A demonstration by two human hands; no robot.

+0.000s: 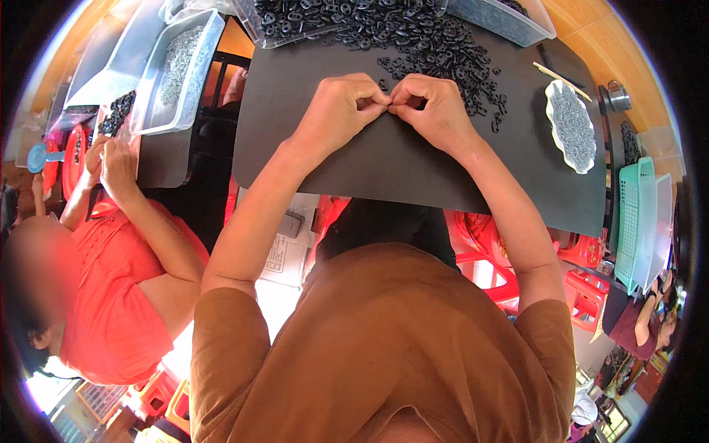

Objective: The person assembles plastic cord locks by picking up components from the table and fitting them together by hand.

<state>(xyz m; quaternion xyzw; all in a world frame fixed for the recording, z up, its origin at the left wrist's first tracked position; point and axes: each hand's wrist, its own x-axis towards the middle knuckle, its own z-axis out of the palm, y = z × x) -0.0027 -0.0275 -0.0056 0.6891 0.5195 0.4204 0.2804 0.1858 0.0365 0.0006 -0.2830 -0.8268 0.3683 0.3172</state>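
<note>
My left hand [343, 111] and my right hand [437, 114] meet fingertip to fingertip above the dark table [384, 173]. Both are closed in a pinch, thumb against forefinger. Whatever sits between the fingertips is too small and hidden to make out. Just beyond my hands spreads a heap of small black plastic pieces with holes [436, 55], some strays lying right of my right hand. Farther right stands a white scalloped dish [580, 170] filled with fine silvery metal bits.
Clear plastic bins [509, 23] line the far edge. A thin stick [561, 80] lies by the dish. Green baskets [628, 221] stand beyond the table's right side. At left, a person in red [125, 295] works beside a clear tub [205, 74] of metal bits.
</note>
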